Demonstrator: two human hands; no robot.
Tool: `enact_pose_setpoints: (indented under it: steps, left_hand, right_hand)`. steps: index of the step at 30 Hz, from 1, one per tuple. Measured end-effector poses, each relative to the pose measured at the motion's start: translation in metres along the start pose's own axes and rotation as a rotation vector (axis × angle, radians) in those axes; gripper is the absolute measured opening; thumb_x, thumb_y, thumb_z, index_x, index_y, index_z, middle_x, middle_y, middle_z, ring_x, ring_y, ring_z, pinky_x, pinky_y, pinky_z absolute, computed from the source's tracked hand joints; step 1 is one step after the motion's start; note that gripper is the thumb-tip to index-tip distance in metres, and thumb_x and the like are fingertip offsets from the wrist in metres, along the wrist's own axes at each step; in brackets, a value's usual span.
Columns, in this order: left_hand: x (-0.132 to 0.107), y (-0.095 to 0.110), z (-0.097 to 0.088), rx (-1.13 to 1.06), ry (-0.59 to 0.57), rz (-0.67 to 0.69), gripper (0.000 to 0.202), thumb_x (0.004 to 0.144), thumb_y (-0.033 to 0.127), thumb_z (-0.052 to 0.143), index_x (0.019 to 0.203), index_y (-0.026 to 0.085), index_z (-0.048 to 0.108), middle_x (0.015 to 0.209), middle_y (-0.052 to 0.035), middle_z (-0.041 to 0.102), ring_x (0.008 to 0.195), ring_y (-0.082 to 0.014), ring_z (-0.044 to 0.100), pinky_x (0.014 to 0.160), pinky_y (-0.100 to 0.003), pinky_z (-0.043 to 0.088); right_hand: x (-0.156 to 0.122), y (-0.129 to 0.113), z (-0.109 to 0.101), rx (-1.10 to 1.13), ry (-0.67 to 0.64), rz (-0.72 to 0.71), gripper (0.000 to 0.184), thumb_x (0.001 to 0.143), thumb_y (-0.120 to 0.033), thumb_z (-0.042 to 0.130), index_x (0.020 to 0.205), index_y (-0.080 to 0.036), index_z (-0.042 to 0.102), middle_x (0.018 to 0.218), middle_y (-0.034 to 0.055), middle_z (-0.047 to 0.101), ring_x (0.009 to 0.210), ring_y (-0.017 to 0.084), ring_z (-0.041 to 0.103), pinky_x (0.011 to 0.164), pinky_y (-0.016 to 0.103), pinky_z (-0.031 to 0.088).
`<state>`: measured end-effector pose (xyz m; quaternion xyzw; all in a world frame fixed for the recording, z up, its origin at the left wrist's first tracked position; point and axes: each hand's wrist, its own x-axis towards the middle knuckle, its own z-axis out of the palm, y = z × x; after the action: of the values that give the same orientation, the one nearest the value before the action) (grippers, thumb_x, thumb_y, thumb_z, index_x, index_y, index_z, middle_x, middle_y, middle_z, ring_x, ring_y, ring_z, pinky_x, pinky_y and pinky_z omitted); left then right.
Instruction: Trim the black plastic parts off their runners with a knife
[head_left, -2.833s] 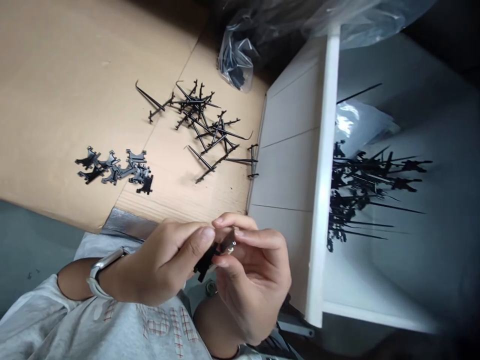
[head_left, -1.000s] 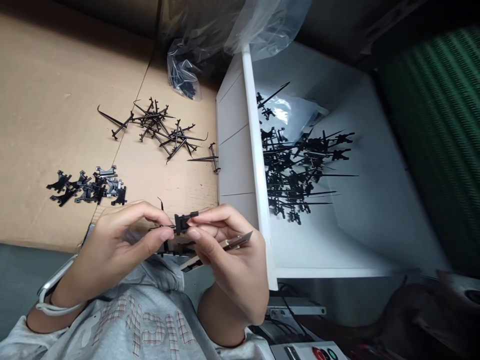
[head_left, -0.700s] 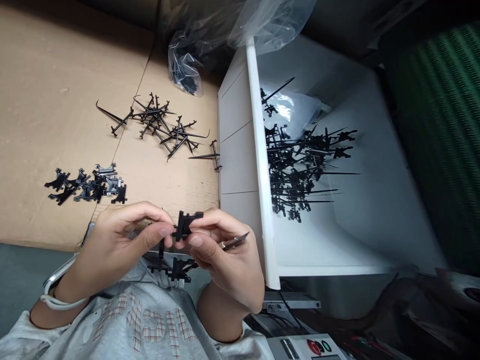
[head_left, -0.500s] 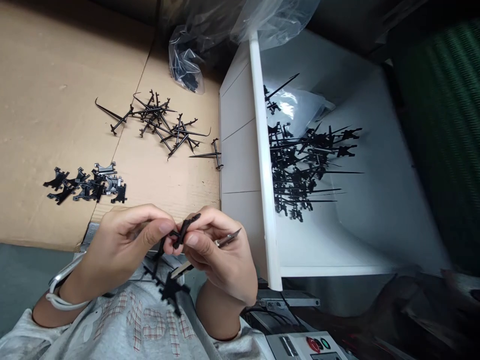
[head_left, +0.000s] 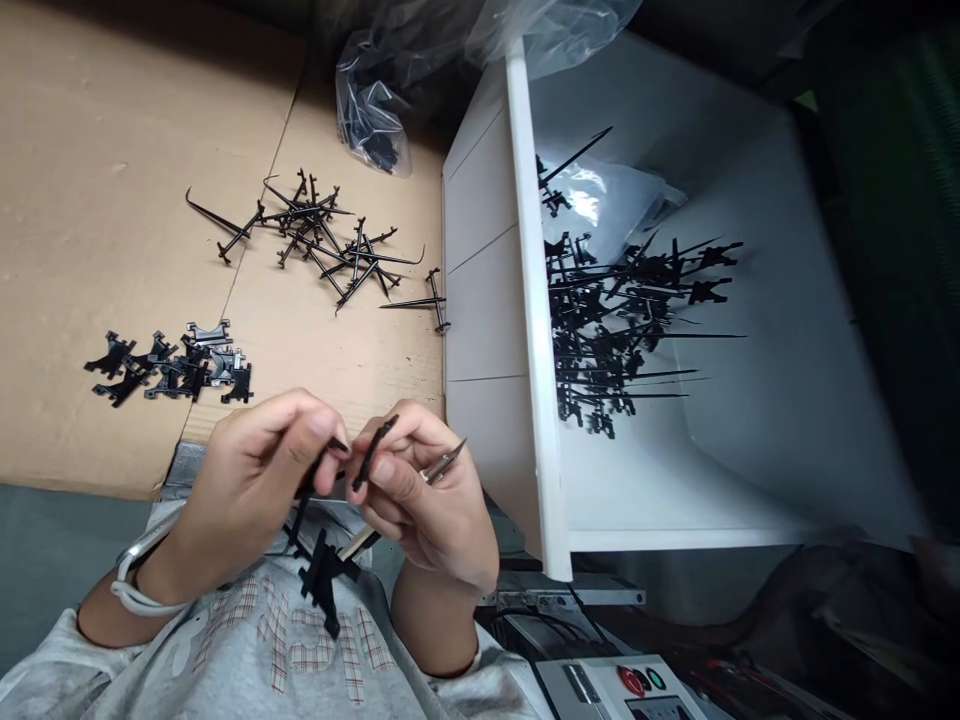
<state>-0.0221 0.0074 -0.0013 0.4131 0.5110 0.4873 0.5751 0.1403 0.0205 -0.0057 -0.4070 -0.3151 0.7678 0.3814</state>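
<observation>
My left hand (head_left: pixel 255 475) pinches a black plastic sprue (head_left: pixel 319 560) whose lower end hangs down over my grey shirt. My right hand (head_left: pixel 424 495) pinches a small flat black clip (head_left: pixel 373 452) at the sprue's top end and also holds a metal blade tool (head_left: pixel 442 462) that points right. Both hands meet just in front of the cardboard edge, left of the white bin.
A cardboard sheet (head_left: pixel 97 150) carries a heap of small black clips (head_left: pixel 172 362) and a pile of thin bare sprues (head_left: pixel 330 245). A white bin (head_left: pixel 534 330) on the right holds many black sprues (head_left: pixel 622 320). A plastic bag (head_left: pixel 371 110) lies behind. A control panel with buttons (head_left: pixel 630 685) sits at the bottom.
The small clip has been twisted from flat-facing to edge-on between my fingers, and the sprue has swung down from level to hanging. The view has shifted slightly.
</observation>
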Motion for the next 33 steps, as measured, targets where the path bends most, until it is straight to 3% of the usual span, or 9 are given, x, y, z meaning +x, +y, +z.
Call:
enact_pose_setpoints:
  steps: [4,8,11,16,18,22,25,28,33]
  left_hand:
    - [0.001,0.006,-0.002,0.01,0.168,-0.029,0.041,0.105,0.053,0.062,0.077,0.024,0.066,0.057,0.0065,0.057,0.045,-0.0078,0.042,0.038,-0.018,0.033]
    - [0.002,0.009,0.001,0.128,0.275,-0.005,0.029,0.106,0.038,0.064,0.08,0.024,0.067,0.056,0.0086,0.06,0.044,-0.007,0.042,0.04,-0.021,0.032]
    - [0.005,0.004,-0.002,0.255,0.268,0.089,0.023,0.107,0.036,0.062,0.088,0.025,0.069,0.06,0.0093,0.065,0.042,-0.0068,0.046,0.042,-0.023,0.036]
    - [0.016,-0.007,-0.012,0.411,0.318,0.367,0.028,0.107,0.039,0.064,0.088,0.022,0.072,0.059,0.0066,0.067,0.04,-0.0064,0.05,0.039,-0.023,0.038]
    - [0.019,-0.007,-0.012,0.442,0.355,0.399,0.029,0.108,0.04,0.063,0.088,0.022,0.073,0.058,0.0066,0.067,0.04,-0.0061,0.05,0.039,-0.023,0.038]
    - [0.019,-0.005,-0.007,0.41,0.361,0.31,0.027,0.109,0.044,0.061,0.092,0.026,0.073,0.061,0.0075,0.067,0.044,-0.0064,0.053,0.044,-0.023,0.043]
    - [0.02,-0.002,-0.003,0.295,0.331,0.235,0.028,0.108,0.045,0.062,0.09,0.027,0.071,0.059,0.0079,0.065,0.043,-0.0058,0.053,0.043,-0.022,0.04]
    - [0.025,0.002,0.0,0.079,0.248,0.132,0.034,0.103,0.049,0.069,0.082,0.023,0.068,0.052,0.0076,0.059,0.037,-0.0067,0.049,0.035,-0.02,0.033]
    - [0.039,0.006,0.004,-0.171,0.055,-0.113,0.048,0.089,0.063,0.08,0.075,0.021,0.06,0.044,0.0095,0.048,0.029,-0.007,0.037,0.028,-0.019,0.025]
  right_hand:
    - [-0.003,0.001,-0.003,-0.02,0.036,-0.024,0.04,0.083,-0.056,0.087,0.086,-0.024,0.061,0.061,-0.0046,0.069,0.034,0.003,0.025,0.033,0.019,0.025]
    - [0.001,0.007,-0.003,-0.263,0.214,-0.132,0.03,0.088,-0.048,0.082,0.092,-0.023,0.064,0.069,-0.0022,0.072,0.046,0.008,0.051,0.043,0.022,0.042]
    - [0.008,0.013,-0.007,-0.54,0.285,-0.183,0.017,0.092,-0.036,0.076,0.094,-0.022,0.066,0.077,0.0001,0.075,0.064,0.013,0.068,0.06,0.025,0.053]
    - [0.009,0.013,-0.015,-0.794,0.342,-0.174,0.019,0.092,-0.033,0.073,0.105,-0.021,0.068,0.09,0.0013,0.077,0.06,0.011,0.058,0.063,0.028,0.049]
    - [0.006,0.009,-0.014,-0.733,0.345,-0.17,0.022,0.093,-0.034,0.072,0.11,-0.021,0.067,0.091,0.0005,0.075,0.056,0.009,0.052,0.059,0.027,0.046]
    - [0.001,0.004,-0.007,-0.409,0.035,-0.042,0.031,0.085,-0.042,0.084,0.104,-0.022,0.068,0.083,-0.0014,0.072,0.047,0.005,0.041,0.045,0.024,0.033]
    - [0.002,0.01,-0.002,-0.25,-0.049,0.042,0.039,0.077,-0.049,0.092,0.091,-0.022,0.068,0.071,-0.0025,0.07,0.044,0.005,0.038,0.043,0.023,0.03]
    - [0.005,0.019,0.0,-0.082,-0.081,0.114,0.04,0.079,-0.053,0.091,0.085,-0.022,0.066,0.065,-0.0024,0.07,0.039,0.005,0.036,0.04,0.022,0.029]
    - [0.008,0.025,0.001,0.144,-0.253,0.196,0.046,0.075,-0.055,0.093,0.079,-0.021,0.062,0.062,-0.0024,0.068,0.034,0.003,0.035,0.035,0.019,0.026]
